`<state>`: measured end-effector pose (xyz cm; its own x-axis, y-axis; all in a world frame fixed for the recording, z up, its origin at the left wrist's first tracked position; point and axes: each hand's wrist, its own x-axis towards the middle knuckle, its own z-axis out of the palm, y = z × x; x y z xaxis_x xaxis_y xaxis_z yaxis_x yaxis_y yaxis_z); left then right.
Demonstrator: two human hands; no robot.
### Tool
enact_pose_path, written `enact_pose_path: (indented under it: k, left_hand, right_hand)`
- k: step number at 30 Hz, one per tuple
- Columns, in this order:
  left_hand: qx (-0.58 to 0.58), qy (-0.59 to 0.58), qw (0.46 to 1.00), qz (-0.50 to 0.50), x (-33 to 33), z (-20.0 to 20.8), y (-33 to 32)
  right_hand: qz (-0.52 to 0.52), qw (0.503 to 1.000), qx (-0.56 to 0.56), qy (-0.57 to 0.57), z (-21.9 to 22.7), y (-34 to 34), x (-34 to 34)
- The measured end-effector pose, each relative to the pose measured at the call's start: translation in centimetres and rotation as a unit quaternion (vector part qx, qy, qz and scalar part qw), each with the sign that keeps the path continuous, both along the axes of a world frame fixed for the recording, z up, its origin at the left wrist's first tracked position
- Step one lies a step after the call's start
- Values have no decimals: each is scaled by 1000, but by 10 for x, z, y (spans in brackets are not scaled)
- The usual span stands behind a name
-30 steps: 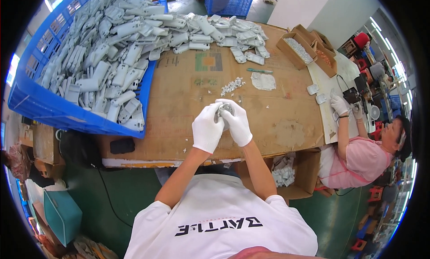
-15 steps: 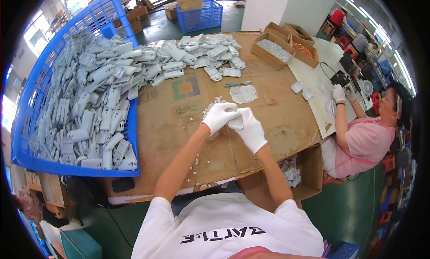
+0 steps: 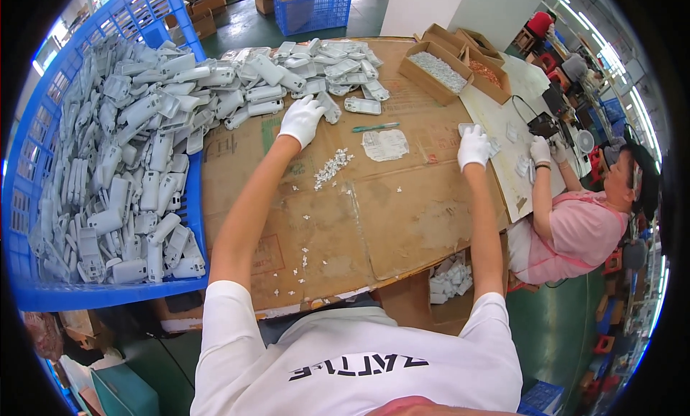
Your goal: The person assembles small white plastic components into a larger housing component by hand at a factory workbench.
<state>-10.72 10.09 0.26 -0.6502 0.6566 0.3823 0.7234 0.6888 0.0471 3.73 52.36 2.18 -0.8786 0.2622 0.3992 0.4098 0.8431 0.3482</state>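
My left hand (image 3: 302, 121), in a white glove, reaches to the near edge of a heap of white plastic housings (image 3: 266, 71). Its fingers are stretched out, beside a single housing (image 3: 330, 109). Off to the right, my gloved right hand (image 3: 474, 148) has its fingers on a white plastic housing (image 3: 466, 128) at the edge of the cardboard-covered table (image 3: 424, 207). The hand partly hides that piece. Between my arms lies a small pile of tiny white parts (image 3: 332, 168), with more of them scattered toward me.
A big blue crate (image 3: 108, 295) full of housings stands at left. A pen (image 3: 375, 127) and a paper scrap (image 3: 385, 145) lie mid-table. Boxes of small parts (image 3: 435, 72) are at the back right. A co-worker (image 3: 575, 218) sits at right; an open carton (image 3: 402, 301) is below the table edge.
My hands were together over the small parts, holding a white housing. They have parted: the left went up and left to the heap, the right went right with a housing.
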Motion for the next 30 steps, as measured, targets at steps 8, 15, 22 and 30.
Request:
enact_pose_path:
  k: [8,15,22,30]
  left_hand:
    - [-39,149,988,2,13,19,-9]
    - [-27,81,976,200,87,-13,-36]
    - [150,-42,928,339,173,21,-78]
    - [665,-454,559,196,283,43,-112]
  right_hand:
    - [416,848,-327,-14,2,-228,11]
    - [449,826,-339,40,-39,-230,-11]
    - [349,850,-369,-136,-1,-232,-31]
    - [329,906,-265,-27,-16,-238,-15]
